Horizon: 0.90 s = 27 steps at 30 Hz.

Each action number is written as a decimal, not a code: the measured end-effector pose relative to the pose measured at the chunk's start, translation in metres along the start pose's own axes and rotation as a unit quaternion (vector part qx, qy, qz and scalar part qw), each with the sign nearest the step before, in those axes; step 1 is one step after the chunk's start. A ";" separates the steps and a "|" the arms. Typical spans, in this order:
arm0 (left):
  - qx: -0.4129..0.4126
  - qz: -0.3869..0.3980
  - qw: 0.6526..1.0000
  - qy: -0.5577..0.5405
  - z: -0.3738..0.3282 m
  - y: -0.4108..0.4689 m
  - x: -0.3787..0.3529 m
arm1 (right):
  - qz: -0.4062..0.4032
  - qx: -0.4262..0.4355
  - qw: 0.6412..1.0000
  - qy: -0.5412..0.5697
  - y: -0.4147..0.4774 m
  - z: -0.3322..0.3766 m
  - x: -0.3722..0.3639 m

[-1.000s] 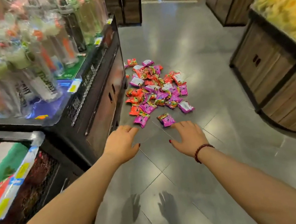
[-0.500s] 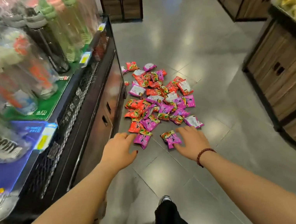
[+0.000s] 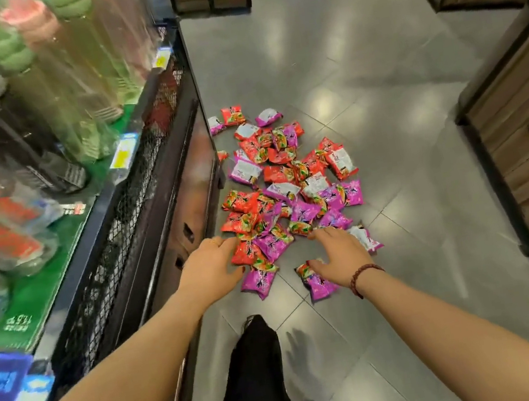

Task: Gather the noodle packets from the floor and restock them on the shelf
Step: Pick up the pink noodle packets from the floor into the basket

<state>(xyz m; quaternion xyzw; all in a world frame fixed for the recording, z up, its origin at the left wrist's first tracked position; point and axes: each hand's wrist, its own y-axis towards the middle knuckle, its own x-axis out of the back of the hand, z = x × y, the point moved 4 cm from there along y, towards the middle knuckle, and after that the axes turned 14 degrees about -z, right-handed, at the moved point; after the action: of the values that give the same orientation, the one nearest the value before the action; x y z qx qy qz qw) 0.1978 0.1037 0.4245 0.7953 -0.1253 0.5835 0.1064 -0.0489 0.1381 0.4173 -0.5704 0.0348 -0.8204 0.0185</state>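
Several red and purple noodle packets [image 3: 287, 176] lie in a loose pile on the grey tiled floor beside the dark shelf unit [image 3: 165, 195]. My left hand [image 3: 211, 264] reaches out over the near left edge of the pile, fingers extended above a red packet [image 3: 247, 251]. My right hand [image 3: 338, 258], with a bead bracelet on its wrist, is spread above the near right edge. It partly covers a purple packet [image 3: 318, 285] and a white-backed one [image 3: 366, 239]. Neither hand holds anything.
The shelf unit on the left carries tall bottles [image 3: 32, 98] behind a black mesh rail [image 3: 115, 231]. Wooden display stands [image 3: 526, 158] rise on the right. My black-trousered leg [image 3: 256, 375] is stepped forward below the hands.
I have moved closer to the pile and lower. Both hands have advanced from short of the packets to above its near edge.
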 end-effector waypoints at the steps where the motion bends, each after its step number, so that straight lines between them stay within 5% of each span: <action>1: 0.001 0.000 1.000 -0.009 0.008 0.016 -0.003 | 0.001 -0.009 1.000 0.005 0.016 0.000 -0.004; 14: 0.102 0.078 0.988 -0.086 0.085 0.148 -0.082 | 0.059 -0.173 0.979 0.085 0.141 -0.053 -0.076; 22: 0.291 0.101 0.929 -0.206 0.124 0.161 -0.246 | 0.093 -0.253 0.954 0.131 0.185 -0.145 -0.203; 27: 0.290 0.130 0.929 -0.191 0.154 0.157 -0.377 | 0.112 -0.265 0.949 0.127 0.195 -0.205 -0.306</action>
<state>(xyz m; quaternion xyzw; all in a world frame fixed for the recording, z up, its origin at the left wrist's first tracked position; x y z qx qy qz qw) 0.1774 -0.0646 0.0223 0.8647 -0.0713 0.4400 -0.2317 -0.1364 -0.0274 0.0444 -0.4384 0.3170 -0.8398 -0.0459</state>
